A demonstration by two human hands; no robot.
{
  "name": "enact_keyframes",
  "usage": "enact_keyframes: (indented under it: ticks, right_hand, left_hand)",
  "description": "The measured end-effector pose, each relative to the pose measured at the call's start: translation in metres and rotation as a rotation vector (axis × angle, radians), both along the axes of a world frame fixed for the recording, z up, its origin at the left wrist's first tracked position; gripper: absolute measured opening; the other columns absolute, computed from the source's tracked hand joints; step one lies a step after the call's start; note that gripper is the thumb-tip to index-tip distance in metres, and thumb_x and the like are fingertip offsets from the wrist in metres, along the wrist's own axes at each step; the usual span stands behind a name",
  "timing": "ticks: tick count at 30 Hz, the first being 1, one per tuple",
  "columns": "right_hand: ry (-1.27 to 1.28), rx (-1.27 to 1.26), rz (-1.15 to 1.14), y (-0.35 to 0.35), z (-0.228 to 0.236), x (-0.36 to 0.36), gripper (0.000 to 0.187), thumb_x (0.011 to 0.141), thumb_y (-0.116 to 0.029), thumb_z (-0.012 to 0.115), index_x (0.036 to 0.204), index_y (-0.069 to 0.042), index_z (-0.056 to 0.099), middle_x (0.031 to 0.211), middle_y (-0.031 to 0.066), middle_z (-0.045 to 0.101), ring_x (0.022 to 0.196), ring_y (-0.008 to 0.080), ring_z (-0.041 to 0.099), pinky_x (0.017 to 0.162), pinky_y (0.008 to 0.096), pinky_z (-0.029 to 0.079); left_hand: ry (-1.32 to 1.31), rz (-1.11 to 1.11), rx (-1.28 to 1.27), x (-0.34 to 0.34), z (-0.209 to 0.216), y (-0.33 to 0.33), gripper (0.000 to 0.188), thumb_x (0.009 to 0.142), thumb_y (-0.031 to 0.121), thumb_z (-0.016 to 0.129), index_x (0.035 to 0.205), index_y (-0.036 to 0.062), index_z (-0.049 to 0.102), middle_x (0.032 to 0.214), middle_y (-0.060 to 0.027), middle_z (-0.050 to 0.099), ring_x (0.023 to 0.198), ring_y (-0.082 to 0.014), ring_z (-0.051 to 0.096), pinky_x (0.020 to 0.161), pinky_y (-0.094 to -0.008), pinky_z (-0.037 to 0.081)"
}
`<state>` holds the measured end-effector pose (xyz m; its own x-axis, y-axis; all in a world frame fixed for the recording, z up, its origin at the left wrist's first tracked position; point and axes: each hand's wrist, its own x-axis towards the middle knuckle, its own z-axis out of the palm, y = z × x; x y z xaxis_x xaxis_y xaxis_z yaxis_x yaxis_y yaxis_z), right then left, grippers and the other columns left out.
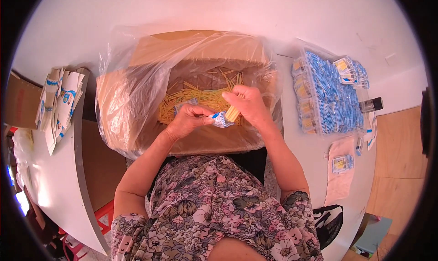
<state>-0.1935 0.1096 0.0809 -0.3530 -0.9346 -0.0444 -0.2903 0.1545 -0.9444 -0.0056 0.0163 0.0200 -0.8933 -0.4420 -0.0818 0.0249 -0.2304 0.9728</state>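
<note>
Between the thumb and fingers of my left hand (188, 120) is the edge of a small blue-and-white plastic packet (221, 120). My right hand (251, 108) grips a bunch of thin yellow sticks (233, 114), their lower ends at the packet's mouth. How far they reach inside, I cannot tell. Both hands are over a cardboard box (200, 44) lined with a clear plastic bag (130, 126). Many loose yellow sticks (191, 94) lie in the box. Another small packet (186, 104) shows among them, partly behind my left hand.
At the right, a clear tray (325, 132) holds rows of blue-striped packets (326, 94). Below it, one packet (342, 164) lies on a pink cloth (338, 185). A black-capped bottle (372, 105) lies beside the tray. Folded printed cartons (61, 101) stand on the left table (59, 169).
</note>
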Motion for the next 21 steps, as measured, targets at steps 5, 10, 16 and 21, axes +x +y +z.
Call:
enact_keyframes:
  ticks: [5, 10, 16, 21]
  right_hand:
    - [0.432, -0.133, 0.029, -0.002, 0.001, 0.013, 0.029, 0.082, -0.022, 0.064, 0.066, -0.001, 0.051, 0.051, 0.0027, 0.046, 0.048, 0.0093, 0.043, 0.045, 0.0275, 0.034]
    - [0.382, -0.185, 0.167, 0.013, 0.024, 0.02, 0.021, 0.084, -0.018, 0.062, 0.074, -0.001, 0.054, 0.058, 0.0018, 0.048, 0.054, 0.0093, 0.045, 0.047, 0.0277, 0.036]
    - [0.512, -0.306, -0.121, 0.063, 0.016, 0.019, 0.016, 0.079, -0.009, 0.066, 0.092, -0.002, 0.06, 0.076, 0.0089, 0.059, 0.071, 0.0161, 0.058, 0.06, 0.0285, 0.046]
    - [0.583, -0.29, -0.157, 0.132, 0.031, 0.006, 0.013, 0.076, -0.004, 0.067, 0.087, -0.002, 0.062, 0.079, 0.0092, 0.062, 0.074, 0.022, 0.061, 0.064, 0.0281, 0.047]
  left_hand:
    - [-0.069, -0.01, 0.021, 0.0, -0.001, 0.005, 0.013, 0.082, 0.006, 0.065, 0.094, 0.0012, 0.068, 0.092, -0.0021, 0.066, 0.086, -0.0079, 0.056, 0.079, -0.0244, 0.045]
    - [-0.029, 0.005, 0.1, -0.004, -0.005, 0.017, 0.017, 0.088, 0.016, 0.061, 0.094, 0.0016, 0.067, 0.088, 0.0016, 0.064, 0.083, -0.005, 0.054, 0.077, -0.0227, 0.044]
    - [0.087, -0.098, 0.233, -0.035, -0.006, 0.038, 0.022, 0.09, 0.02, 0.058, 0.097, 0.0002, 0.065, 0.091, 0.0005, 0.064, 0.084, -0.0071, 0.054, 0.08, -0.0244, 0.043]
    - [0.054, -0.071, 0.015, -0.03, 0.004, 0.042, 0.027, 0.084, 0.017, 0.062, 0.105, -0.0008, 0.059, 0.097, -0.0055, 0.064, 0.088, -0.0138, 0.058, 0.082, -0.0286, 0.045]
